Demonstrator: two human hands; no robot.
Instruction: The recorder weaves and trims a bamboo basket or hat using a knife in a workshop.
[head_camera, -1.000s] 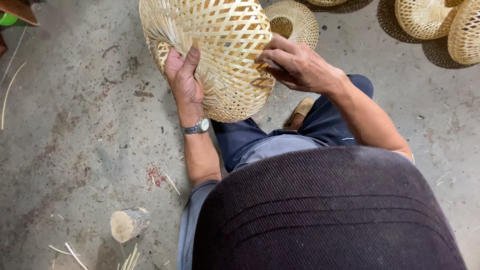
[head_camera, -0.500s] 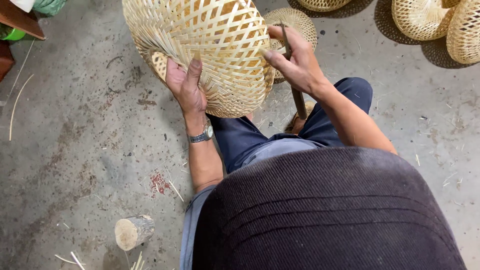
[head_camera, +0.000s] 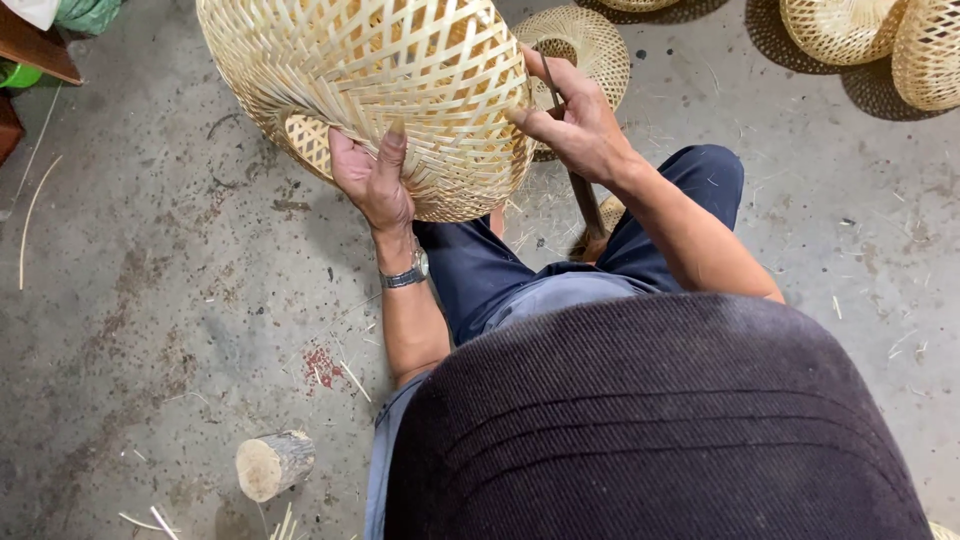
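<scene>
A large round woven bamboo basket is held up in front of me over my knees. My left hand presses flat against its lower side, fingers spread on the weave, a wristwatch on the wrist. My right hand grips the basket's right edge together with a thin dark stick-like tool that runs down towards my leg. The basket's far side is out of frame.
Grey concrete floor with bamboo scraps. Another woven bamboo piece lies just behind the basket, more baskets at the top right. A short wooden log lies at the lower left. Green and brown objects sit at the top left.
The basket has shifted left and towards the camera while both hands keep hold of it. The dark tool has come into view under my right hand.
</scene>
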